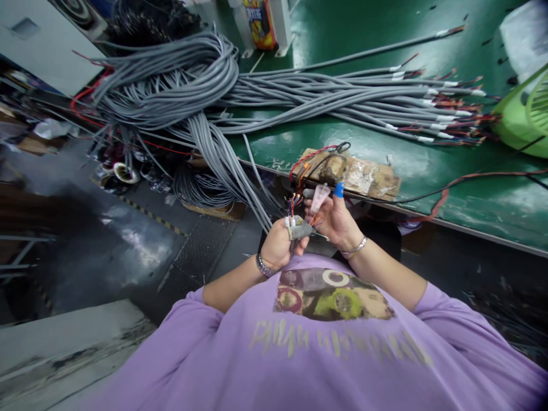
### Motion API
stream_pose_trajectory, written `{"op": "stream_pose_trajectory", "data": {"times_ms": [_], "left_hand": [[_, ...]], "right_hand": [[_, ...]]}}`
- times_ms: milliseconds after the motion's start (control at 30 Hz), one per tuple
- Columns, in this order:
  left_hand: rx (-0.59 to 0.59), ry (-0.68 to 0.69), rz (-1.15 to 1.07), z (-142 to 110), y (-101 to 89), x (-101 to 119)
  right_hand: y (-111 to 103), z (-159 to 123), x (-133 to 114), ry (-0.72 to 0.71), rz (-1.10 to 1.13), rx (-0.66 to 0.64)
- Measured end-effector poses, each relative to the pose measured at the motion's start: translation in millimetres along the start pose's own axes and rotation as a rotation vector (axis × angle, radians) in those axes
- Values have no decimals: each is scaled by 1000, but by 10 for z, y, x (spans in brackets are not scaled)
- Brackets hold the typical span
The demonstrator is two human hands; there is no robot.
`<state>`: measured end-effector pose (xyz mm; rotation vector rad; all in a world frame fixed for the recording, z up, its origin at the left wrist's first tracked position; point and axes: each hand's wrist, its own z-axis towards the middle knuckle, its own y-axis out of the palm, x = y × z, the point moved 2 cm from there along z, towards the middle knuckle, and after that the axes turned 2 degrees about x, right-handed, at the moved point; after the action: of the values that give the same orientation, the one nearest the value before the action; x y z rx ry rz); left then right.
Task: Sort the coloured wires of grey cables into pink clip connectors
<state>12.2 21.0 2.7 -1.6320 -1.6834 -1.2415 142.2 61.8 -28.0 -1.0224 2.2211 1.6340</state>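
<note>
My left hand (279, 244) is closed around the end of a grey cable, with a worn grey cover on its thumb. Thin coloured wires (294, 202) with bare copper tips and white sleeves stick up from this grip. Close beside it is my right hand (336, 221), its palm turned up and its blue-capped thumb stretched away from the fingers. A pale pinkish wrap (319, 198) covers one of its fingers. Orange wires (314, 219) run between the hands; whether the right fingers touch them is unclear. Both hands are in front of the bench edge.
On the green bench (363, 34) lies a big bundle of grey cables (334, 94) with stripped ends. Just beyond my hands, a scuffed wooden block (370, 177) carries red and black leads. A green fan-like object (524, 114) stands at right. More coiled cable (205, 188) sits below, left.
</note>
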Motion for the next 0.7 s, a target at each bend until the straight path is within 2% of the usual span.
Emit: {"op": "stream_pose_trajectory", "data": {"times_ms": [133,367,700], "left_hand": [[1,27,-9,-62,0,5],[75,61,-51,-34,50,19],[99,66,-42,16,78,-18]], "right_hand": [[19,-70,-51,26,-23,1],[3,-90,-34,-85,-54,33],[60,-31,-42,-30,7,101]]}}
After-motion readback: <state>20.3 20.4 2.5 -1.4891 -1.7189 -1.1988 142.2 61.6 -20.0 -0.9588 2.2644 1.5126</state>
